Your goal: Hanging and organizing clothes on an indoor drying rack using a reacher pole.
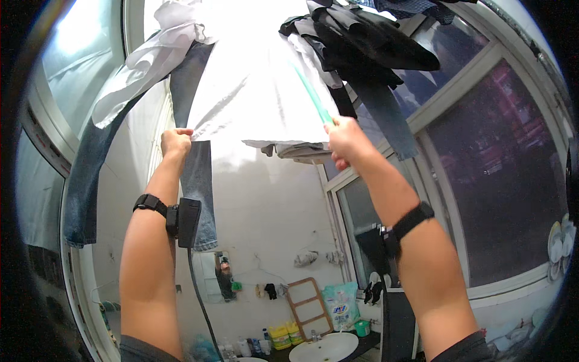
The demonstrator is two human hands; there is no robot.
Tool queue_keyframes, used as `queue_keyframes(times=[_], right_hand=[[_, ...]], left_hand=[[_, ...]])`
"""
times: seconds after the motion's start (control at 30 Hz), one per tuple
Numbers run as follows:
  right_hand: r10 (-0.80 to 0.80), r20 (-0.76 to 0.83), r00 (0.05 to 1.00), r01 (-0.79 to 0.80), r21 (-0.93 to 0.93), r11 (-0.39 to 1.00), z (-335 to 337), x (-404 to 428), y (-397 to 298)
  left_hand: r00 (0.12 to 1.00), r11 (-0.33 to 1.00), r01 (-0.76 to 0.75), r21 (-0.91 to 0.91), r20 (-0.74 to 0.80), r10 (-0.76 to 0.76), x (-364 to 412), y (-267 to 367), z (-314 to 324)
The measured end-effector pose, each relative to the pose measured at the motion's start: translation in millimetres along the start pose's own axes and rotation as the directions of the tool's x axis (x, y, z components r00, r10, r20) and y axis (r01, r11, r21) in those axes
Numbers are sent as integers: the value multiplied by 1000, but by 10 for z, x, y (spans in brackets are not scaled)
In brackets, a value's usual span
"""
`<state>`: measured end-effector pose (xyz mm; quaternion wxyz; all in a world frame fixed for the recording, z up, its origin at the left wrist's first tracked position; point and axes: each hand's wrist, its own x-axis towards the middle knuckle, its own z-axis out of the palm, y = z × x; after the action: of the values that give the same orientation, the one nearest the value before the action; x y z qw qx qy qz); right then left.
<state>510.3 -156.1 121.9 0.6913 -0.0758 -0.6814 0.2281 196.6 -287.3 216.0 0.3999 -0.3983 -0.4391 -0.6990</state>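
A white garment [253,99] hangs overhead, its upper part lost in bright glare. My left hand [175,144] pinches the left corner of its hem, with my arm raised. My right hand [350,140] is closed around the lower end of a light green pole [312,92], which slants up in front of the garment's right side. The pole's upper end fades into the glare. The right part of the hem meets my right hand, and I cannot tell whether the fingers hold the cloth too. Blue jeans [199,181] hang just behind my left hand.
Dark clothes [362,40] hang at the upper right, a white sleeve-like cloth [149,68] at the upper left. Windows [493,172] line the right side. Below are a sink [323,348], a detergent bag [341,307], a brown frame [310,305] and a mirror [210,276]. A cable [199,289] trails from my left forearm device.
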Motion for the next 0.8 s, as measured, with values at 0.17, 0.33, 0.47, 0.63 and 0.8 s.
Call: queue_keyframes(times=[0.17, 0.33, 0.47, 0.63, 0.8], right_hand=[[-72, -86, 994, 58, -148, 987, 197, 407, -189], [-61, -135, 989, 54, -56, 997, 487, 479, -79], [-48, 5, 999, 48, 65, 997, 841, -20, 224], [-114, -23, 993, 115, 76, 990, 1018, -453, 518], [-129, -62, 990, 129, -6, 992, 1026, -374, 441]], left_hand=[[998, 997, 38, -64, -41, -41, 181, -143, -24], [1000, 999, 22, -49, 1, -22, 165, -156, -7], [997, 994, -64, -83, 31, 67, 194, -412, -108], [998, 998, -59, -37, 0, 59, 274, -593, -120], [998, 998, -55, -28, 8, 55, 264, -594, -94]])
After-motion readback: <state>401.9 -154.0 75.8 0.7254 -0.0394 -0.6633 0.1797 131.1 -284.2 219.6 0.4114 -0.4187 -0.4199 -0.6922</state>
